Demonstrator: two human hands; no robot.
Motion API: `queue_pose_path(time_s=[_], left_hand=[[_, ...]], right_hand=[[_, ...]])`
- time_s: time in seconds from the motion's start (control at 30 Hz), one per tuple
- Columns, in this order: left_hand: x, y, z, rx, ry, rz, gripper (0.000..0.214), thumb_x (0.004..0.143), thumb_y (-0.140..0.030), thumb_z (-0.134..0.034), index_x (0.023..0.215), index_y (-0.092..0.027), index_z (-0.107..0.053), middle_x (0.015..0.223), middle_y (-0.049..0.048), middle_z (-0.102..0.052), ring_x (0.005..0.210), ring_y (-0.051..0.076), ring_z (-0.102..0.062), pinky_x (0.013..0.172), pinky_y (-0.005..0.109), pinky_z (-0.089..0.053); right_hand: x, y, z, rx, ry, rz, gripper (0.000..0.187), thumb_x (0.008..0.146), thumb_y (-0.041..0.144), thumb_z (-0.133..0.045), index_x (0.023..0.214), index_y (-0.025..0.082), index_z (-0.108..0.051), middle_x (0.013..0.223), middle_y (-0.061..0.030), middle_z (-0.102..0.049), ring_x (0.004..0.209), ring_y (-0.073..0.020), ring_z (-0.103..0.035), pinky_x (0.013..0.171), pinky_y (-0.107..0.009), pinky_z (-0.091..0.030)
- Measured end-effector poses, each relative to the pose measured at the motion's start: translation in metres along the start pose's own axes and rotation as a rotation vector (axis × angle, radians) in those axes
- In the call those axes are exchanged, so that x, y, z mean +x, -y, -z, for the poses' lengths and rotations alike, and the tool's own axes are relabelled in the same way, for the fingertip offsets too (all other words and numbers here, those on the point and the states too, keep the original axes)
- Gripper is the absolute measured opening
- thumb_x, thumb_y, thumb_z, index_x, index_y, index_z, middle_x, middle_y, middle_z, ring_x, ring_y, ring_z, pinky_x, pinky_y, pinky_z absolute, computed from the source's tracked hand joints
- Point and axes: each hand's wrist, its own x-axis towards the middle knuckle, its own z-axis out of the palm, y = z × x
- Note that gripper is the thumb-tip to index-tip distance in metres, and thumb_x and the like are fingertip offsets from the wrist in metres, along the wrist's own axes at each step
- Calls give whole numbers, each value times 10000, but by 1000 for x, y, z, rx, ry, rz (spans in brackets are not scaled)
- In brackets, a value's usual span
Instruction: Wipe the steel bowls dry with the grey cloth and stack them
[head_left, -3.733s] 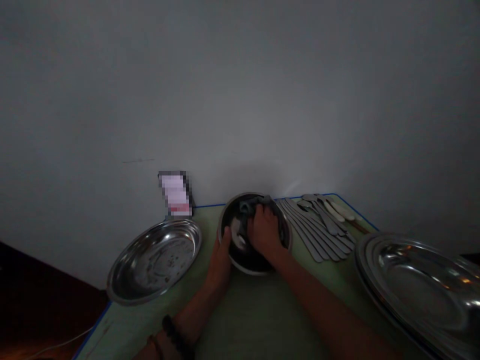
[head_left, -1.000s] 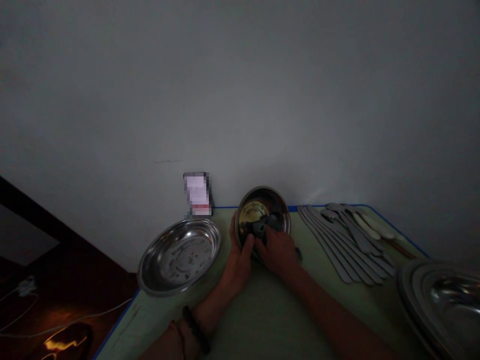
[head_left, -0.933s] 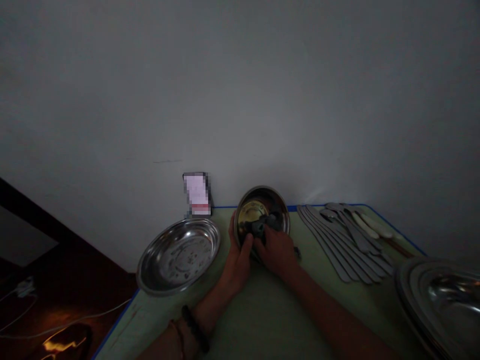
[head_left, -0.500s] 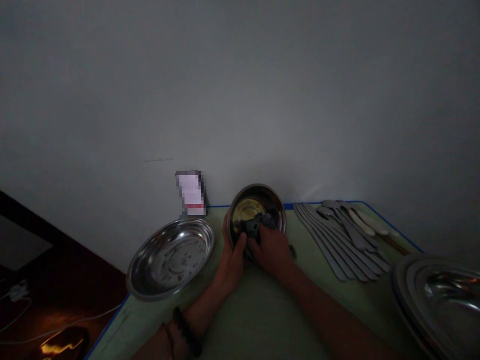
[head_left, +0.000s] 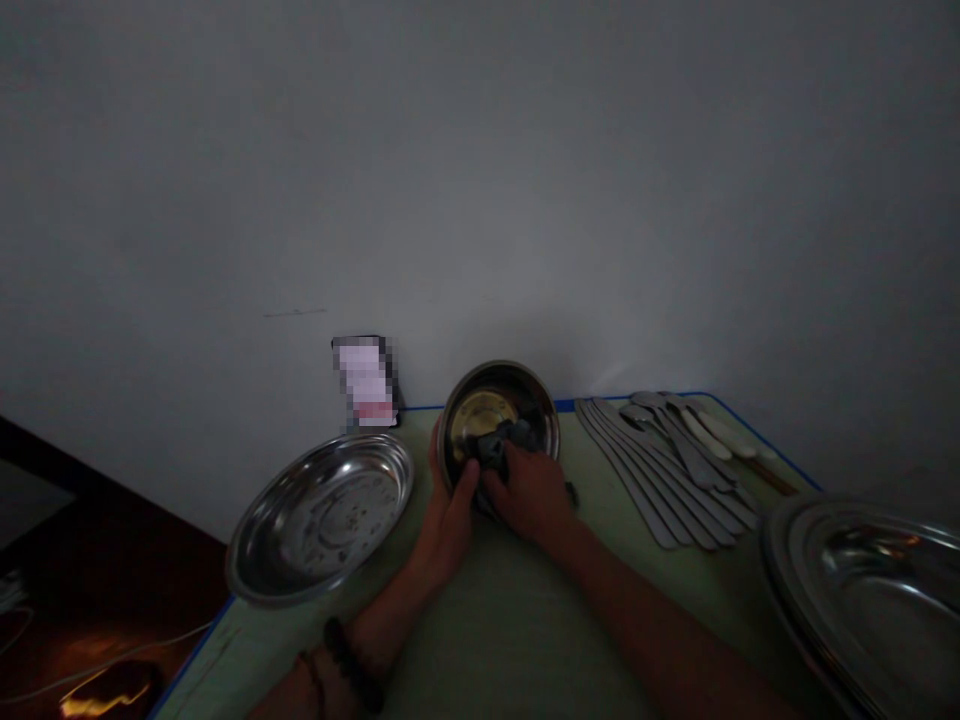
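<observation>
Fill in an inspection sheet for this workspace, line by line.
Surface: green table with a blue edge, set against the wall.
Job's things: steel bowl tilted so its inside faces the camera; dark cloth inside it.
Clutter: steel plate to the left; row of cutlery to the right; stacked steel plates at far right; blurred upright object by the wall.
Grips: left hand grips the bowl's rim; right hand presses the cloth into the bowl.
Cables: white cable on the floor at lower left.
Surroundings: plain grey wall, dark floor, dim light.
</observation>
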Motion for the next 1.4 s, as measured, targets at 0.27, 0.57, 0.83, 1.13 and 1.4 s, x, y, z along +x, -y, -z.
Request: queue_pose_path(time_s=[0.27,0.57,0.83,1.13,1.4], left_hand=[[0,0,-1,-33,24,76,693,855,-397,-493,1441,-117,-251,1481,141,-404,1336,222,-415,1111,332,-312],[0,4,-1,-31,19,21,693,858,-401,-498,1445,-126,-253,1481,135,-405,1344,210,-403,1113,321,-307],[1,1,-2,-14,14,5,654,849,-395,-491,1418,-137,-301,1488,131,-391,1368,220,-362,1135,340,-262],[0,-1,0,5,16,32,676,845,-417,-495,1419,-112,-307,1460,155,-420,1358,249,-376,1136,367,-259],[0,0,-1,-45,-16,61,638,834,-404,-544,1411,-203,-359,1449,91,-452,1363,234,-370,1143,361,-239]], right_hand=[[-1,0,0,2,7,8,299,857,342,-420,941,138,-621,910,-127,-721,821,-266,-673,732,-348,-445],[-1,-2,-1,13,0,14,276,847,340,-430,926,152,-615,907,-123,-723,813,-262,-676,715,-342,-445],[-1,-2,-2,-3,-8,15,274,848,342,-424,912,156,-615,888,-116,-725,802,-260,-679,703,-336,-445],[-1,-1,-1,3,-2,14,281,852,337,-420,915,150,-620,904,-113,-722,807,-258,-676,721,-338,-445],[-2,-1,0,-5,9,13,287,859,345,-427,939,147,-619,908,-114,-722,820,-255,-673,728,-334,-442]])
